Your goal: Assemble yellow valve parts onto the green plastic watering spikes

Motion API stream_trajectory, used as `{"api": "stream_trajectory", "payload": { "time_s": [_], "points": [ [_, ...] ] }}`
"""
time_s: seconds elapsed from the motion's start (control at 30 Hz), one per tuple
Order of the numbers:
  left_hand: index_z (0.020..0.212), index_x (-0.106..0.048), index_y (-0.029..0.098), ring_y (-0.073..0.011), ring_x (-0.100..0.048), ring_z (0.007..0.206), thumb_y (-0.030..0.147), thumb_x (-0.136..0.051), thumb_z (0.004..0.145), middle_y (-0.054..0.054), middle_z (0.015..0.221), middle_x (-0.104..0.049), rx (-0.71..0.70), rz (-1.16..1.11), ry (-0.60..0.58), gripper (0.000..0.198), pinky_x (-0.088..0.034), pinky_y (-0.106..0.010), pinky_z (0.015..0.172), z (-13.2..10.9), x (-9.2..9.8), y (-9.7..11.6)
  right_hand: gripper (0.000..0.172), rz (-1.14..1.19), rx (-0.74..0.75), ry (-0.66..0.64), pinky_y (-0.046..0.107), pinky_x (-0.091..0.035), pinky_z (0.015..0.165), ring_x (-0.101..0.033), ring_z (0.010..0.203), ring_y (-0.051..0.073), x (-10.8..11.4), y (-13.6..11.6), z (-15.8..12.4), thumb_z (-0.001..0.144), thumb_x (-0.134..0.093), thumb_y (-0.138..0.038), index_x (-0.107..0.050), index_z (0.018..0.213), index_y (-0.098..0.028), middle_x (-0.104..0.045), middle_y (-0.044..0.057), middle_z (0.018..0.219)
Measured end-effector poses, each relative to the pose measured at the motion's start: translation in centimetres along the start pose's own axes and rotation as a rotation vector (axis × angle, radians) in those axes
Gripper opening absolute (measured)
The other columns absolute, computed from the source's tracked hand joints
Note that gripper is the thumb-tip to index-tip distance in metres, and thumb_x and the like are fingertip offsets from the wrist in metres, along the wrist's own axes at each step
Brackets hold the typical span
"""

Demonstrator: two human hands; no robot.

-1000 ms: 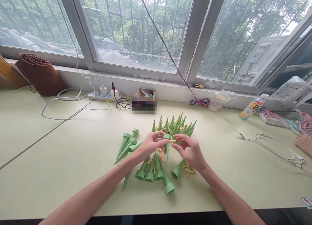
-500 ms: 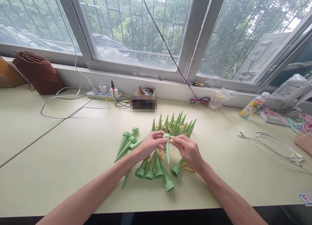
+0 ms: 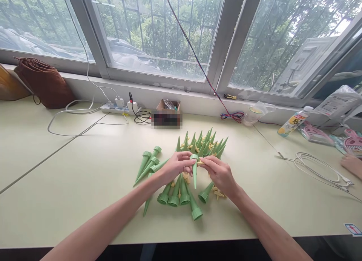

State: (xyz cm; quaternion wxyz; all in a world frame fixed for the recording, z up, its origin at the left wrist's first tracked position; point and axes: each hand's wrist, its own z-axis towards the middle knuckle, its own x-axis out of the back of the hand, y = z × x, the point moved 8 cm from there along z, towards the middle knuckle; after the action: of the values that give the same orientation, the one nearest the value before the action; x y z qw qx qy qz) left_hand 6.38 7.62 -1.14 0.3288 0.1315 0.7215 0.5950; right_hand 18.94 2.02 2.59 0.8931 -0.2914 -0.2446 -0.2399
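Note:
My left hand (image 3: 178, 164) is closed on the capped top of a green plastic spike (image 3: 194, 172), whose tip points down. Between the thumb and fingers of my right hand (image 3: 219, 170) is a small yellow plastic piece (image 3: 200, 162), held against the spike's side just below its cap. Behind my hands, a cluster of green spikes (image 3: 206, 142) stands tip up with yellow pieces among them. More spikes (image 3: 184, 195) lie on the table in front, and others (image 3: 144, 165) to the left. Loose yellow pieces (image 3: 218, 193) lie beside my right wrist.
Along the window sill are a brown bag (image 3: 45, 83), a power strip (image 3: 120, 108), a small cardboard box (image 3: 169, 106) and a drink bottle (image 3: 294, 121). A coiled white cable (image 3: 322, 168) lies at the right, near another person's hand (image 3: 352, 165).
Both hands keep their hold on the spike and the yellow piece, almost unmoved. The whole view has shifted very slightly.

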Motion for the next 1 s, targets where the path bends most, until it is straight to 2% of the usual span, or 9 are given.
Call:
{"api": "stream_trajectory", "payload": {
  "time_s": [0.17, 0.3, 0.47, 0.67, 0.87, 1.0],
  "points": [
    [0.087, -0.065, 0.01, -0.0095, -0.06, 0.061, 0.036, -0.078, 0.078, -0.002, 0.074, -0.063, -0.02, 0.04, -0.037, 0.03, -0.053, -0.022, 0.059, -0.1, -0.1, 0.0, 0.02, 0.033, -0.023, -0.015, 0.027, -0.053, 0.064, -0.066, 0.077, 0.017, -0.1, -0.1, 0.1, 0.1, -0.051, -0.019, -0.067, 0.11, -0.019, -0.07, 0.009, 0.094],
    [0.091, -0.066, 0.012, -0.0103, -0.06, 0.064, 0.039, -0.074, 0.082, -0.001, 0.079, -0.062, -0.077, 0.133, -0.05, 0.03, -0.051, -0.022, 0.061, -0.1, 0.1, 0.3, 0.019, 0.096, -0.105, -0.034, 0.027, -0.049, 0.063, -0.06, 0.069, 0.016, -0.3, 0.0, 0.3, 0.099, -0.051, -0.019, -0.069, 0.097, -0.017, -0.068, 0.007, 0.083],
    [0.094, -0.063, 0.013, -0.0112, -0.061, 0.06, 0.041, -0.073, 0.082, 0.001, 0.077, -0.061, -0.11, 0.207, -0.026, 0.031, -0.05, -0.024, 0.06, -0.4, 0.1, 0.7, 0.021, 0.181, -0.273, -0.05, 0.026, -0.043, 0.059, -0.052, 0.06, 0.014, -0.5, 0.6, 0.3, 0.097, -0.054, -0.023, -0.069, 0.083, -0.017, -0.063, 0.003, 0.069],
    [0.099, -0.059, 0.014, -0.0128, -0.061, 0.058, 0.041, -0.07, 0.084, 0.002, 0.067, -0.063, -0.105, 0.314, -0.005, 0.032, -0.048, -0.023, 0.058, -0.6, 0.1, 0.6, 0.033, 0.367, -0.517, -0.115, 0.025, -0.033, 0.047, -0.042, 0.048, 0.01, -1.2, 1.8, -0.3, 0.094, -0.057, -0.035, -0.062, 0.067, -0.017, -0.052, -0.001, 0.055],
    [0.103, -0.059, 0.015, -0.0138, -0.062, 0.057, 0.04, -0.07, 0.084, 0.001, 0.065, -0.063, -0.135, 0.347, -0.001, 0.033, -0.049, -0.024, 0.056, -0.6, 0.0, 0.6, 0.038, 0.65, -0.763, -0.184, 0.022, -0.026, 0.038, -0.036, 0.04, 0.007, -2.5, 2.6, -1.0, 0.087, -0.063, -0.048, -0.06, 0.066, -0.016, -0.047, -0.004, 0.05],
    [0.104, -0.061, 0.015, -0.0139, -0.062, 0.056, 0.04, -0.07, 0.084, 0.001, 0.065, -0.063, -0.171, 0.366, 0.004, 0.033, -0.049, -0.025, 0.056, -0.6, -0.2, 1.0, 0.041, 0.789, -0.851, -0.214, 0.022, -0.02, 0.035, -0.031, 0.034, 0.005, -3.0, 2.7, -1.1, 0.083, -0.067, -0.052, -0.06, 0.067, -0.016, -0.044, -0.006, 0.047]
  ]
}}
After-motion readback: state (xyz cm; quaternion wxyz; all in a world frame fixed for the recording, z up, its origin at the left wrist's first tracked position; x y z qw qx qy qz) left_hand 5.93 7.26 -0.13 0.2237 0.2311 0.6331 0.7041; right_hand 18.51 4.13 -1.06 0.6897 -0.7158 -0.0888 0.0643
